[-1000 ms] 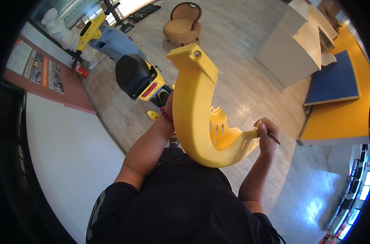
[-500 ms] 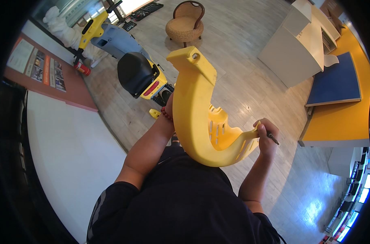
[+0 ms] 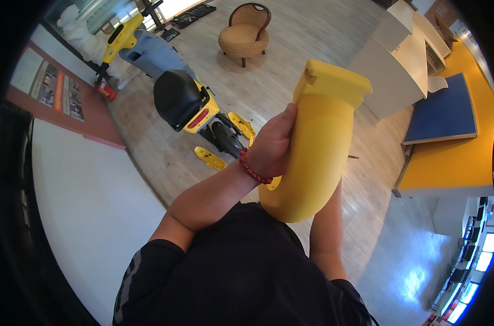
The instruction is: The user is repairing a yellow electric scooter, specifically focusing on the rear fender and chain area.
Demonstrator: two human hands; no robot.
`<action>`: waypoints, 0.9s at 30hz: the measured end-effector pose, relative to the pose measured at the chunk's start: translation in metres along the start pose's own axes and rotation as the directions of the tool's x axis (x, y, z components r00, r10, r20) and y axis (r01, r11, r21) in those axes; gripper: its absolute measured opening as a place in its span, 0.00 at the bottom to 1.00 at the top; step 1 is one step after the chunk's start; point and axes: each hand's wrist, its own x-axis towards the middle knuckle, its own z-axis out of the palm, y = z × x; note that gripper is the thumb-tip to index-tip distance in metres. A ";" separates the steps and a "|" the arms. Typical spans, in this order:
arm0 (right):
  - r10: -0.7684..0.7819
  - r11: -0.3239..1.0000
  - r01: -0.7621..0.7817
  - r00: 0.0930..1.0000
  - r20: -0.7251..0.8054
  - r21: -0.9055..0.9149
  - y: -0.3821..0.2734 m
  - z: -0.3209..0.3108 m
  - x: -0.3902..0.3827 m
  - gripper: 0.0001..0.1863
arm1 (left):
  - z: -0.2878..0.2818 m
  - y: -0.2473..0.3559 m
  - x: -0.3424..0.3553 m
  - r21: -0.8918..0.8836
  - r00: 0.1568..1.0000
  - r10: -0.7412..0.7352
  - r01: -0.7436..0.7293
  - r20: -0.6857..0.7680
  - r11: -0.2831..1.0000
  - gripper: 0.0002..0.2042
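Note:
A curved yellow plastic scooter panel (image 3: 320, 141) is held up in front of my chest, its smooth outer side facing me and its squared end at the top. My left hand (image 3: 273, 137), with a red bead bracelet at the wrist, is closed on its left edge, thumb pointing up. My right forearm (image 3: 327, 231) rises behind the panel, which hides the right hand and its fingers. Past the panel's right edge pokes a thin dark tip (image 3: 354, 157), seemingly of a screwdriver; its grip is hidden.
A yellow and grey scooter (image 3: 184, 103) with a black seat stands ahead to the left. Yellow parts (image 3: 209, 157) lie on the floor by its rear wheel. Further off are a wicker chair (image 3: 244, 38) and a red canister (image 3: 106, 91). White cabinets (image 3: 391, 76) stand on the right.
The panel has turned and shifted right, hiding its slotted inner side. My left hand has come into view on its edge. My right hand, earlier gripping its far end with a dark screwdriver, is now hidden.

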 end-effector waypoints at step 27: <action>0.149 0.720 -0.114 0.989 -0.008 -0.685 0.006 0.049 -0.071 0.17 | -0.127 0.012 -0.015 0.117 0.808 0.326 -0.309 -0.491 0.944 0.24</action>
